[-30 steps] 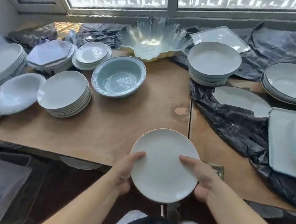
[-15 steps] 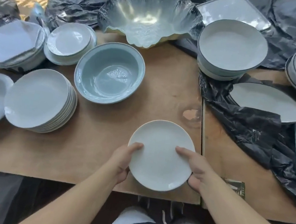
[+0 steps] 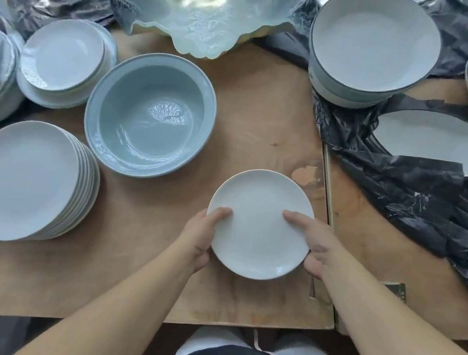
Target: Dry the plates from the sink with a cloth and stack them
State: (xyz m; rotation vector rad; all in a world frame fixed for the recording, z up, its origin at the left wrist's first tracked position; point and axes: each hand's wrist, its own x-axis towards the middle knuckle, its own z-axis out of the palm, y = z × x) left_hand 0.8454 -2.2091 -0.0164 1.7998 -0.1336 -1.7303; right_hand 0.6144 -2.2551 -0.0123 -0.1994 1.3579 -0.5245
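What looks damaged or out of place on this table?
The wooden tabletop has a chipped patch just beyond the white plate held by both hands. Crumpled black plastic partly covers a flat plate at right.

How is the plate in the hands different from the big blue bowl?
The white plate is nearly flat; the blue-grey bowl is deep, with tall sides. The plate looks smaller across than the bowl. The left hand and right hand grip the plate by its edges, while the bowl sits untouched on the wooden table. The plate is plain inside; the bowl shows a raised pattern at its bottom. Both are round, glossy and empty.
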